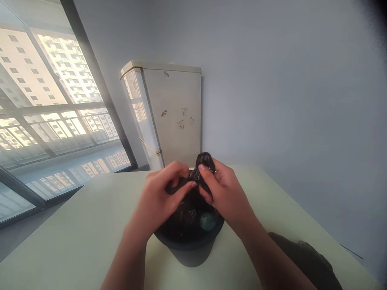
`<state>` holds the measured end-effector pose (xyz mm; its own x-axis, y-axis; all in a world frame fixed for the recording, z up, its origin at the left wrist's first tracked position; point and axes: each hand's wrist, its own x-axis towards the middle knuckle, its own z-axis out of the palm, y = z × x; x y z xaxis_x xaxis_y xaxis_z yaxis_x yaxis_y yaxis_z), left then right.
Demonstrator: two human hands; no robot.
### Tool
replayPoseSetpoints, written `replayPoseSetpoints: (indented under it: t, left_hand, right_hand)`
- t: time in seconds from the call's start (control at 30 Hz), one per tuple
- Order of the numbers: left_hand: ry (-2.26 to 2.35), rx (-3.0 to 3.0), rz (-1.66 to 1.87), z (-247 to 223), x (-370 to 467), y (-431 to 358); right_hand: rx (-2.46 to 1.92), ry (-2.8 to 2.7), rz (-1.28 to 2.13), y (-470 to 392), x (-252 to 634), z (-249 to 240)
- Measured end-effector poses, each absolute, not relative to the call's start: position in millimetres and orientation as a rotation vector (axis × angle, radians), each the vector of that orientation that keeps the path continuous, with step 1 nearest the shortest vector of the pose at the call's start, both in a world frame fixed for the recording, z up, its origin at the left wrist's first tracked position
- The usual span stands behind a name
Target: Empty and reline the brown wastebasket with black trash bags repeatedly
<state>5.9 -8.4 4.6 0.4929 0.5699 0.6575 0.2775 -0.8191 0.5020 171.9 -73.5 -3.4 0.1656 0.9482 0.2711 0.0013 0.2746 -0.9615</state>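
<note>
A dark round trash bin (192, 255) stands on the pale table in front of me. Inside it is a black plastic bag (184, 213), with a pale greenish round shape showing at its right side. The bag's top is gathered above the bin. My left hand (165, 193) pinches the gathered plastic on the left side. On the right, my right hand (222, 185) grips a bunched loop of the same bag between thumb and fingers. Both hands meet over the bin's far part, their fingertips close together. My hands partly hide the bin's rim.
A dark, soft-looking item (305, 257) lies on the table (99, 225) by my right forearm. An old white refrigerator (175, 117) stands beyond the table's far edge. Large windows (60, 108) are at the left, and a plain wall (287, 100) runs along the back and right.
</note>
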Motion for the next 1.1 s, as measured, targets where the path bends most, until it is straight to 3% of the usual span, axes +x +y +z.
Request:
replayPoseSetpoints:
  t: [0.1, 0.23, 0.43, 0.57, 0.67, 0.9, 1.1]
  left_hand:
    - [0.671, 2.541, 1.29, 2.0, 5.9, -5.2]
    - [0.697, 2.614, 1.218, 0.1, 7.9, -2.2]
    - [0.852, 2.568, 1.141, 6.9, 5.3, -2.0]
    - [0.629, 2.399, 0.905, 11.2, -0.5, -0.2]
    - [0.533, 2.291, 0.832, 11.7, -5.6, -0.5]
    - [0.725, 2.394, 1.058, 11.6, -18.7, 6.4]
    - [0.917, 2.569, 0.993, 6.2, -39.2, 37.3]
  right_hand:
    - [-1.043, -1.169, 0.993, -72.5, 177.5, -1.5]
    - [-1.068, -1.244, 0.848, -79.4, 189.2, 1.8]
    - [-1.245, -1.69, 0.318, -83.4, 189.8, 0.6]
    - [-1.35, -1.818, -0.023, -71.6, 181.3, -8.5]
    - [-1.327, -1.903, 0.018, -67.5, 183.2, -9.8]
    - [-1.248, -1.729, 0.221, -79.6, 204.0, 6.4]
    - [-1.428, -1.766, 0.245, -86.7, 233.6, 8.9]
